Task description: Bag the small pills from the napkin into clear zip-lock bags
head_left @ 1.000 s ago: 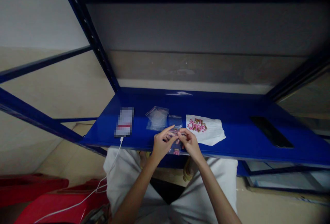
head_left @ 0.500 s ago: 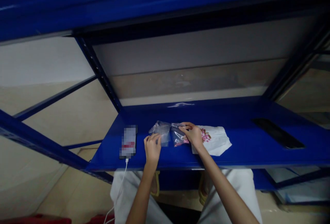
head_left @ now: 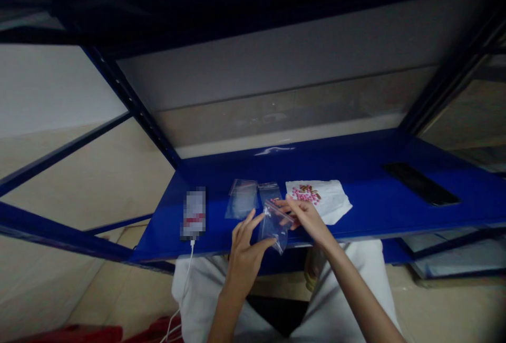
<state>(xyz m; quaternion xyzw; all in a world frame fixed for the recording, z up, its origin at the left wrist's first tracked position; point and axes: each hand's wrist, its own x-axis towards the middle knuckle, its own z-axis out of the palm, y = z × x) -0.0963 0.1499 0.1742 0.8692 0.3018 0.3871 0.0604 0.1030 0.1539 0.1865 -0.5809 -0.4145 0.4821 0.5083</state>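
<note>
A clear zip bag hangs between my hands at the shelf's front edge, and it looks empty. My left hand pinches its left side and lower part. With its fingers at the top edge, my right hand grips the bag near the opening. Behind it lies another zip bag, partly hidden, with a few pink and brown bits showing. To its left is a stack of flat clear bags. Pink pills and brown capsules rest in a pile on a white paper sheet beyond my right hand.
The blue metal shelf carries everything, with uprights at both sides and another shelf overhead. A blurred-out phone with a white cable lies at left. A dark flat phone-like slab lies at right.
Both hands have come together nearer me, now holding an empty clear bag. The bag with pink bits lies on the shelf, released by my right hand. The view has shifted slightly.
</note>
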